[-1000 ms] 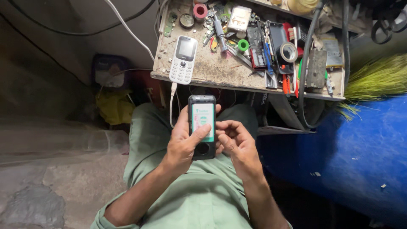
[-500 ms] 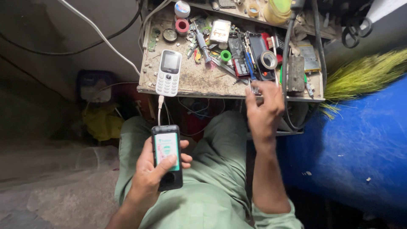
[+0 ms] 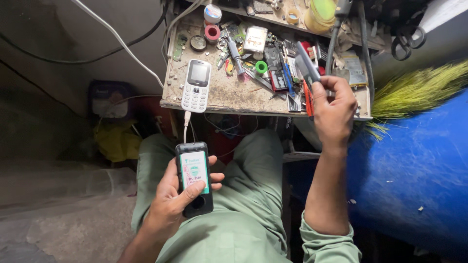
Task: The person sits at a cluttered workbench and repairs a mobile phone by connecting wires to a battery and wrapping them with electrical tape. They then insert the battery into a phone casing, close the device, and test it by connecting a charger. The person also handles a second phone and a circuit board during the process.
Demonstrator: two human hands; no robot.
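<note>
I see my left hand [image 3: 170, 204] at about seven o'clock in the view, wrapped around a small black phone [image 3: 194, 178] with its back open, thumb laid across the lower part of the green-and-white battery label; the phone sits over my lap, above the green trousers [image 3: 243, 214]. My right hand [image 3: 334, 109] is up at two o'clock, at the front edge of the cluttered workbench [image 3: 219, 92], fingers pinched around a slim grey tool [image 3: 307, 63] that points toward twelve o'clock; it may be tweezers or a probe, I cannot make it out clearly. A white keypad phone [image 3: 196, 85] lies on the bench at eleven o'clock from the black phone, a cable hanging from its lower end. A blue drum [image 3: 414, 170] stands at three o'clock.
</note>
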